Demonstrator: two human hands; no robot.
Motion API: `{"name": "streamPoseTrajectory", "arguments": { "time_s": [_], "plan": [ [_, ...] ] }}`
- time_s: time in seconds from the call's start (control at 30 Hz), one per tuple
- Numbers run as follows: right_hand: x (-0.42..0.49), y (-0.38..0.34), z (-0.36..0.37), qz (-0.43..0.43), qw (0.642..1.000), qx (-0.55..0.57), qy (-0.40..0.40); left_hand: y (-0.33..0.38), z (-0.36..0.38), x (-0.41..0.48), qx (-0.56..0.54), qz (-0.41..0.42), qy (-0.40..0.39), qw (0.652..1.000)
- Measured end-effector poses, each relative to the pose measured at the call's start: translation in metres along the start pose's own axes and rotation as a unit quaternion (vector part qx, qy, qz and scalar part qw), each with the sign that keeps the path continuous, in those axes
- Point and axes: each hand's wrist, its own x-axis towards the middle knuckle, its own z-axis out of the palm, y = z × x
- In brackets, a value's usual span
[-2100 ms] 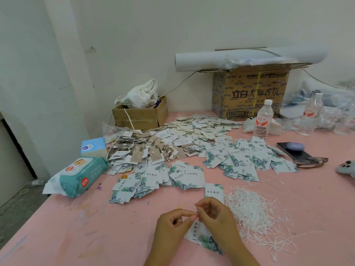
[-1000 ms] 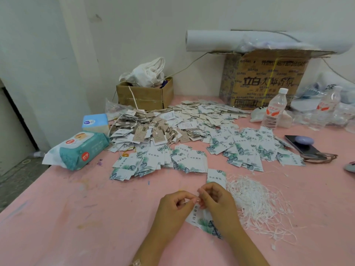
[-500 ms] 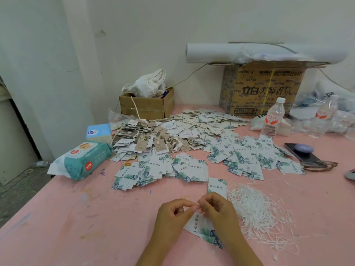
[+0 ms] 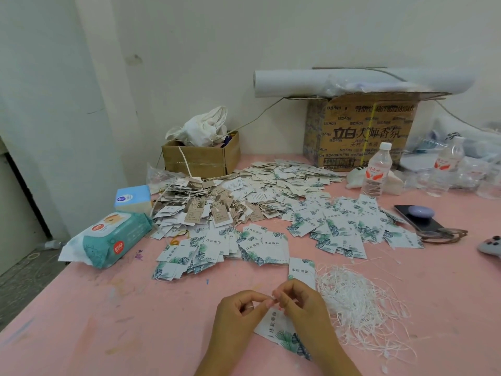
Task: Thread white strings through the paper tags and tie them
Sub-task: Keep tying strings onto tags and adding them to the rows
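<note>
My left hand (image 4: pixel 238 313) and my right hand (image 4: pixel 301 302) meet fingertip to fingertip near the front of the pink table (image 4: pixel 108 321), both pinching a thin white string (image 4: pixel 272 302). Under the hands lies a small stack of white leaf-print paper tags (image 4: pixel 282 333), and one more tag (image 4: pixel 301 271) sits just beyond them. A loose tangle of white strings (image 4: pixel 360 302) lies right of my right hand. Where the string meets a tag is hidden by my fingers.
Heaps of leaf-print tags (image 4: pixel 339 226) and brown strung tags (image 4: pixel 206 210) cover the table's middle. A wet-wipe pack (image 4: pixel 108 240) and tissue box (image 4: pixel 132 196) sit left; cardboard boxes (image 4: pixel 360 131), water bottles (image 4: pixel 376 169) and a phone (image 4: pixel 417 215) stand behind and right.
Both hands have stayed together over the tag stack, with only small finger movements on the string. The camera view shifted slightly.
</note>
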Motion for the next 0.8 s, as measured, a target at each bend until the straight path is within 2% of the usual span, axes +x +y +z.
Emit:
{"name": "streamPoseTrajectory", "arguments": {
  "time_s": [0.8],
  "plan": [
    [-0.0046, -0.0065, 0.0002, 0.003, 1.0, -0.021, -0.015, -0.0027, 0.0023, -0.0007, 0.031, -0.001, -0.032, 0.999]
  ]
}}
